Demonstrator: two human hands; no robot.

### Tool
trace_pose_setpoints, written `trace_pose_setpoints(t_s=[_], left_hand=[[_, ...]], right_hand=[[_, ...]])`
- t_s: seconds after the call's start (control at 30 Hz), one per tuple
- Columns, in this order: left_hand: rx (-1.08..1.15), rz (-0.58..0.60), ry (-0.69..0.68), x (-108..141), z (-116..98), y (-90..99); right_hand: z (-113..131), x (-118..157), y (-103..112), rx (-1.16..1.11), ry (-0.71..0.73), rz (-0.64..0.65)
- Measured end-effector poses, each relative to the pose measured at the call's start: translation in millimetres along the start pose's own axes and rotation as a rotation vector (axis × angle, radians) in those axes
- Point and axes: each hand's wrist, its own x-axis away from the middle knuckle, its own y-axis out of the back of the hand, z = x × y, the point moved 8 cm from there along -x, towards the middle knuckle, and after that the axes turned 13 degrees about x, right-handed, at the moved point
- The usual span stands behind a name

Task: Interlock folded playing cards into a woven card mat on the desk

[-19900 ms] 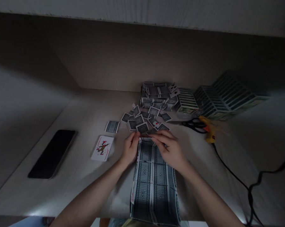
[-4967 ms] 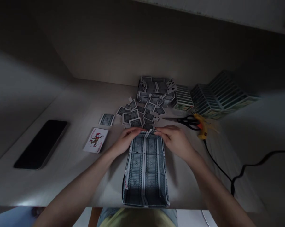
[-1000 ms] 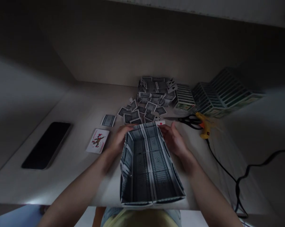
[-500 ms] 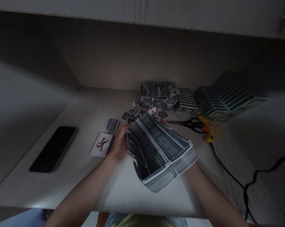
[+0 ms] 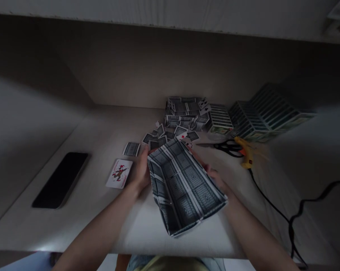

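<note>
One card tray [image 5: 185, 190] — between left grip [image 5: 141, 171], right grip [image 5: 212, 174]

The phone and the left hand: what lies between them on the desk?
The joker card lies face up between the phone and the left hand, as the head view shows.

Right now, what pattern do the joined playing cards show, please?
The joined playing cards show a dark lattice with white borders; head view.

Nothing reads clearly (even the red edge lettering on the joker card [image 5: 119, 173] blurs).
</note>
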Motion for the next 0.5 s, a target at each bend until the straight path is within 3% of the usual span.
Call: trace_pose_setpoints(t_s=[0.13, 0.2, 0.3, 0.5], left_hand=[[-0.072, -0.17, -0.112, -2, -9, 13.4], [-0.109, -0.206, -0.161, -3, -14, 15.7], [-0.148, -0.181, -0.162, -6, -14, 15.0], [-0.147, -0.076, -0.116, -6, -8, 10.7]], right_hand=[[-2, -4, -14, -0.688, -0.144, 0.118], [-3, -6, -17, -0.805, -0.17, 0.108], [-7, -8, -11, -0.74, -0.147, -0.014], [-19, -10, 15, -0.28, -0.07, -0.397]])
